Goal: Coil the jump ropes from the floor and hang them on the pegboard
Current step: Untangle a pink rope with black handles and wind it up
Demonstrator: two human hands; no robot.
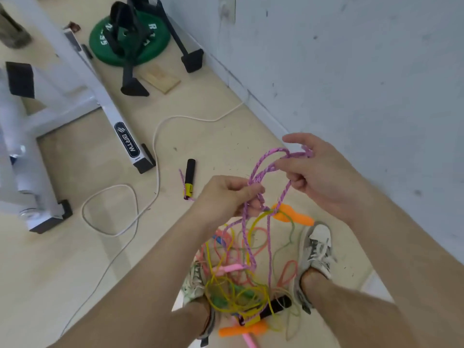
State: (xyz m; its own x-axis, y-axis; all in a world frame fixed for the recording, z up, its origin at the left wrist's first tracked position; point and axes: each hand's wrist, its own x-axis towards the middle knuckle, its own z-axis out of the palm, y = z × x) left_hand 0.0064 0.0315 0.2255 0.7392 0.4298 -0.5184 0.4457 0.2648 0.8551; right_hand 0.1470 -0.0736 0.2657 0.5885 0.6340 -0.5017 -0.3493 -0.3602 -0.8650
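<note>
Head view: the left hand [226,194] clamps curled fingers round several strands of the purple rope [261,172]. The right hand [313,172] pinches the top of a loop just beside it, both held above the tangle of ropes [236,290] on the floor between the shoes. A black handle [189,177] with a purple tail lies apart on the floor and no pegboard is in sight, so the best play, I'd judge, is to lay even loops into the left hand and draw the purple line up slowly so nothing knots.

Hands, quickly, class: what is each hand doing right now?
Left hand: closed, gripping the purple rope.
Right hand: closed, pinching the same purple rope.
</note>
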